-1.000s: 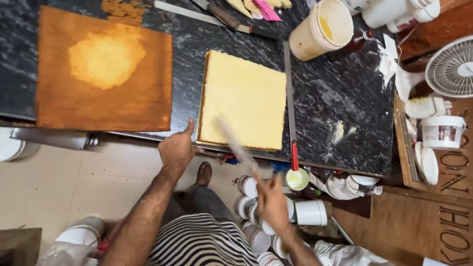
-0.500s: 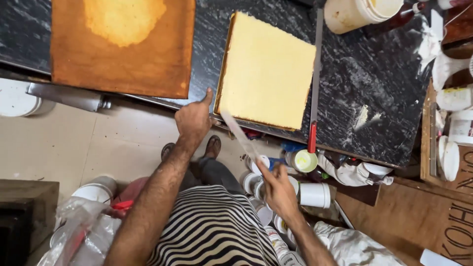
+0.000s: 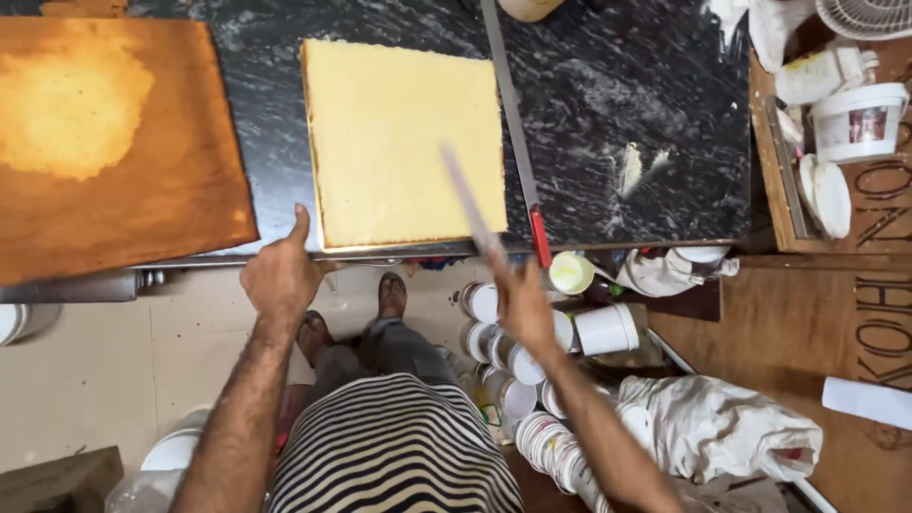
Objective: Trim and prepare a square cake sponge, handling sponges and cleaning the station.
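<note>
A square yellow sponge cake sheet (image 3: 404, 138) lies on the black speckled counter (image 3: 617, 114). My left hand (image 3: 280, 275) rests at the counter's front edge, its thumb against the cake's near left corner. My right hand (image 3: 521, 302) is shut on a long thin knife (image 3: 465, 195), blurred, whose blade reaches up over the cake's near right part. A long knife with a red handle (image 3: 518, 133) lies along the cake's right side.
A brown baked cake sheet (image 3: 104, 142) lies at the left. White tubs (image 3: 608, 328) and stacked lids stand on the floor below the counter. A white bucket (image 3: 855, 119) and a fan sit at the right. My striped apron and feet are below.
The view has shifted so the cake sits more central. My right hand has raised the knife from below the counter edge up over the cake. The left hand stays at the near left corner.
</note>
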